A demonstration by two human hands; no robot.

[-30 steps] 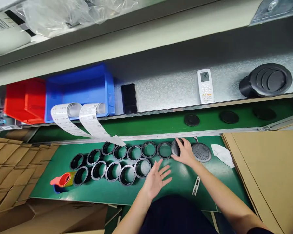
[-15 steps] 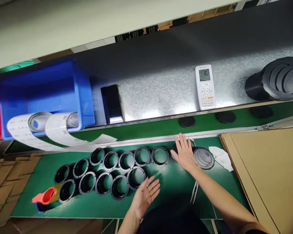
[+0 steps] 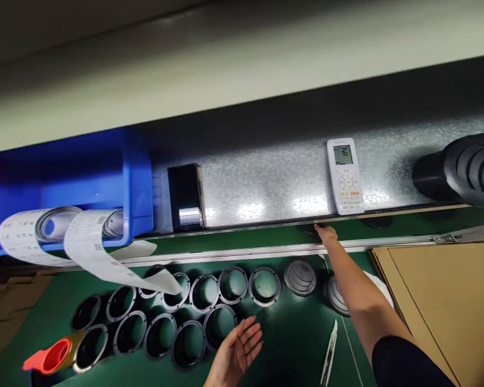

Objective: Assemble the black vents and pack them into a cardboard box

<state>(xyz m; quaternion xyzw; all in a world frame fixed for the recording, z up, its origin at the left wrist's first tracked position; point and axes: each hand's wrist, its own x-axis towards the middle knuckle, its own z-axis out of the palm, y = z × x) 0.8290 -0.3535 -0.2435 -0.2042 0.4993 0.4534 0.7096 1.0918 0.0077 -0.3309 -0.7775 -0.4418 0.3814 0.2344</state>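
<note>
Hovering over the tabletop (image 3: 294,338), just beside the black rings (image 3: 212,325): my left hand (image 3: 239,346), palm up, fingers loosely open. My right hand (image 3: 326,234): I am holding it out past the tabletop's far edge, by a dark disc (image 3: 307,228) under the shelf (image 3: 262,177); fingers partly hidden, grip I cannot tell. Two vented covers (image 3: 300,278) are lying near that edge.

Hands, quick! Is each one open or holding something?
Left hand: open, empty, beside a round, hollow black ring.
Right hand: partly hidden beneath the flat grey metal shelf; can't tell.
</note>
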